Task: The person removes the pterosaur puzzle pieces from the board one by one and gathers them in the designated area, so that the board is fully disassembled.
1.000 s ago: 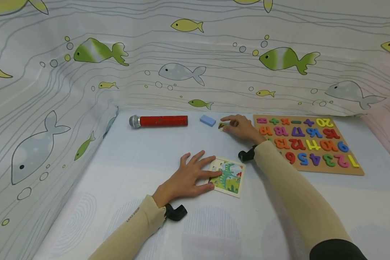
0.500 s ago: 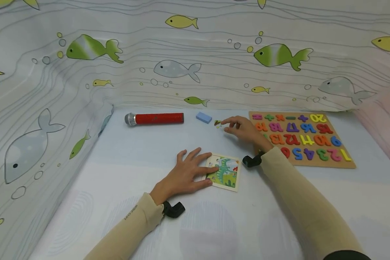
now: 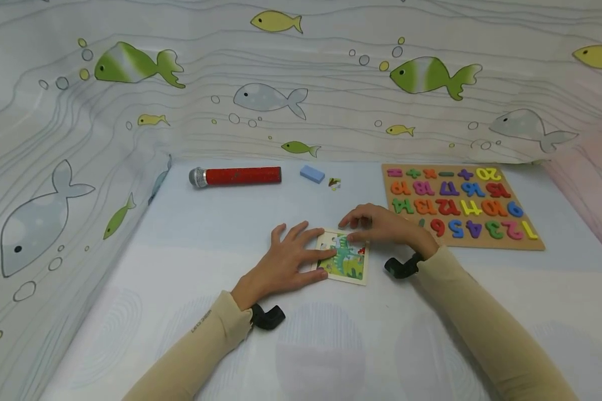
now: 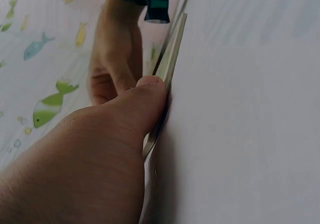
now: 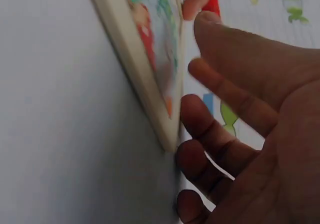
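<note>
a pale cloth (image 3: pixel 205 61) printed with fish stands behind a white table (image 3: pixel 205 234). at the right side of the table lies a number board (image 3: pixel 481 244), its figures upside down to the person. the left hand (image 3: pixel 283 264) is spread, fingers mostly straight, resting on the left part of the puzzle; the left wrist view shows its thumb against the frame's edge. the right hand (image 3: pixel 381 225) is loosely bent at the puzzle's far right corner, with a gap between thumb and forefinger and nothing seen in its hold; whether the thumb touches the puzzle, i cannot tell. a red microphone (image 3: pixel 238 176) lies crosswise farther back, silver head to the left. the dinosaur puzzle (image 3: pixel 348 264) lies flat between the hands, slightly turned, nearly square, so no clear long axis shows. beyond it lies a blue block (image 3: pixel 312 174), then, just to its right, a small loose piece (image 3: pixel 334 182). that piece is straight out past the puzzle, a little left of the right fingertips, so the right hand is nearer to it.
</note>
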